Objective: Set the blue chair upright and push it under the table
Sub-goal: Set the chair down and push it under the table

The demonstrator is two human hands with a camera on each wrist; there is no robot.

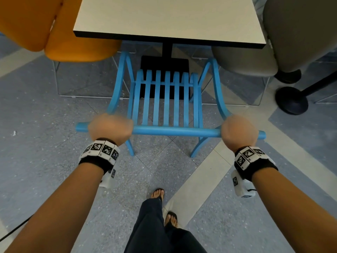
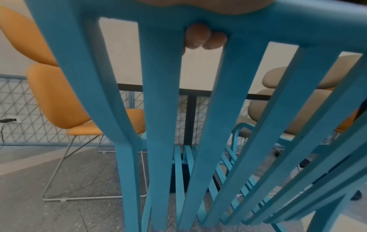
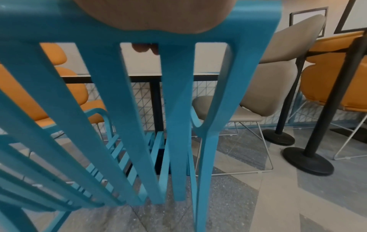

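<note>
The blue slatted chair (image 1: 166, 99) stands upright on the floor, facing the white table (image 1: 169, 19). Its seat front and arm ends reach just under the table's near edge. My left hand (image 1: 110, 127) grips the chair's top rail near its left end. My right hand (image 1: 239, 130) grips the same rail near its right end. In the left wrist view my fingertips (image 2: 204, 38) curl behind the rail (image 2: 258, 23). In the right wrist view my fingertips (image 3: 144, 47) show behind the rail (image 3: 59, 26) the same way.
An orange chair (image 1: 60, 33) sits at the table's left and a beige chair (image 1: 273, 48) at its right, both close to the blue chair's arms. The black table pedestal (image 1: 165, 63) stands ahead of the seat. Black stanchion bases (image 1: 291, 101) stand at the right. My feet (image 1: 164, 207) are behind the chair.
</note>
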